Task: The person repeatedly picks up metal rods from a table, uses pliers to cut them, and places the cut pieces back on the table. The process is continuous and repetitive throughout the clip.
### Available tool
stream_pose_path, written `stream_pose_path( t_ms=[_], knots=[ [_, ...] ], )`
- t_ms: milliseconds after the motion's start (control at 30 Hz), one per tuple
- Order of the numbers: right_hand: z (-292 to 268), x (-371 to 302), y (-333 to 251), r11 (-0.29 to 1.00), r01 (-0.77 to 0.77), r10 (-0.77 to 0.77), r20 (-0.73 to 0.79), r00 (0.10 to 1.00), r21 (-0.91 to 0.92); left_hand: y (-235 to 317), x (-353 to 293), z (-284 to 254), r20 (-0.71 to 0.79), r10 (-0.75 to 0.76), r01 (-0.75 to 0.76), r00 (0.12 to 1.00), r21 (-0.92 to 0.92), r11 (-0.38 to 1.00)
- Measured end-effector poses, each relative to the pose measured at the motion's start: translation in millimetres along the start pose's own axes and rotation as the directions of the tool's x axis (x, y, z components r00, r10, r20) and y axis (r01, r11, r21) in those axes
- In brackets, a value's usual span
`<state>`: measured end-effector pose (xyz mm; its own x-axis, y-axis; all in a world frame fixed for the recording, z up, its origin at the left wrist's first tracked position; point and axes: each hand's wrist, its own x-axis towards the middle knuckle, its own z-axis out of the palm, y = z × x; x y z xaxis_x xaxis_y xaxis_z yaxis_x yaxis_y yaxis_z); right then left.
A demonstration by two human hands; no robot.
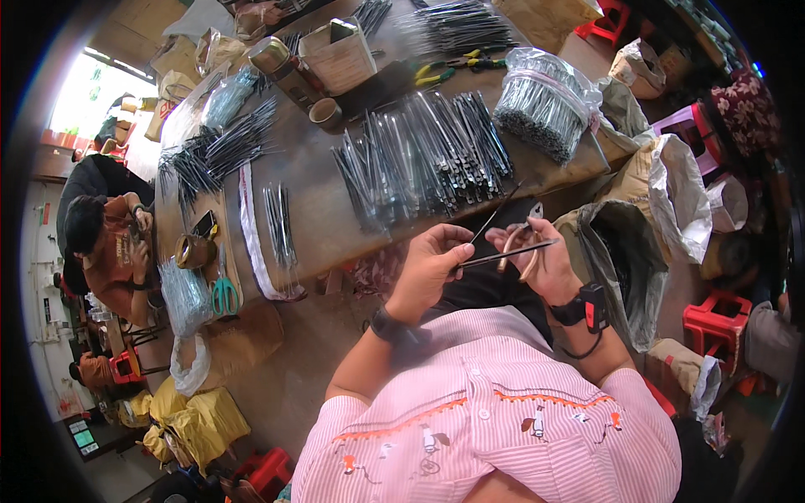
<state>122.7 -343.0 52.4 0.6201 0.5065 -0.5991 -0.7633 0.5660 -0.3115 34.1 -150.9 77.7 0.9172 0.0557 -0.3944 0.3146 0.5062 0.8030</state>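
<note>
In front of my chest, my left hand (432, 267) is closed on thin dark strips (503, 255). One of them slants up and away; another reaches across to my right hand. My right hand (549, 267) is wrapped round pliers with tan handles (528, 267), their metal head pointing up. Beyond my hands, a wide row of similar grey strips (423, 155) lies on the worktable (314, 239). A smaller group of strips (279, 225) rests left of that row. Whether the pliers touch a strip I cannot tell.
A plastic-wrapped bundle of strips (545, 105) stands at the table's right corner. Teal-handled scissors (225, 295), a tape roll (193, 250) and yellow-green pliers (434, 75) lie around. Open sacks (625, 277) stand right of me. Another person (113, 251) sits at the left.
</note>
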Motion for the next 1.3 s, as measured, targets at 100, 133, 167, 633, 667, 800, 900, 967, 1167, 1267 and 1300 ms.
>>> stream_pose_path(
  t_ms=[100,133,167,633,667,800,900,967,1167,1267,1300],
  knots=[
    [-13.7,-18.7,-9.3,0.971,-0.232,0.24,0.233,0.942,-0.059,5.6,-2.0,4.9,-0.017,0.027,-0.025,1.0,0.081,0.996],
    [-16.6,-23.9,-11.0,0.959,-0.278,0.282,0.25,0.926,-0.051,6.7,-2.6,7.0,-0.025,0.03,-0.027,0.999,0.118,0.993],
    [-18.5,-28.1,-9.6,0.956,-0.251,0.282,0.25,0.926,-0.149,7.4,-3.3,9.4,-0.029,0.073,-0.067,0.997,0.178,0.982],
    [-8.8,-37.1,-18.3,-0.217,0.41,-0.08,0.435,0.897,-0.886,11.3,-3.5,21.7,0.043,0.424,-0.368,0.904,0.583,0.725],
    [-8.4,-36.9,-18.5,-0.25,0.427,-0.095,0.461,0.882,-0.869,11.2,-3.3,22.0,0.041,0.422,-0.365,0.906,0.583,0.726],
    [-8.8,-33.2,-16.3,-0.296,0.616,-0.198,0.678,0.708,-0.73,9.5,-2.8,23.9,0.047,0.424,-0.37,0.904,0.582,0.724],
    [-10.2,-32.3,-17.7,-0.262,0.558,-0.213,0.611,0.762,-0.787,7.7,-2.7,23.6,0.032,0.375,-0.332,0.927,0.539,0.774],
    [-10.1,-34.0,-21.7,-0.272,0.514,-0.146,0.563,0.814,-0.814,6.8,-2.3,22.5,0.009,0.304,-0.271,0.953,0.479,0.835],
    [-1.9,-34.2,-14.8,-0.253,0.578,-0.18,0.624,0.76,-0.776,6.5,0.0,16.0,-0.024,0.171,-0.154,0.985,0.326,0.933],
    [0.3,-33.9,-14.7,-0.222,0.561,-0.144,0.596,0.79,-0.798,7.8,0.7,12.1,-0.017,0.155,-0.142,0.988,0.306,0.941],
    [0.4,-33.7,-15.7,-0.229,0.499,-0.115,0.532,0.839,-0.836,8.3,0.1,11.1,-0.011,0.147,-0.136,0.989,0.309,0.941]
  ],
)
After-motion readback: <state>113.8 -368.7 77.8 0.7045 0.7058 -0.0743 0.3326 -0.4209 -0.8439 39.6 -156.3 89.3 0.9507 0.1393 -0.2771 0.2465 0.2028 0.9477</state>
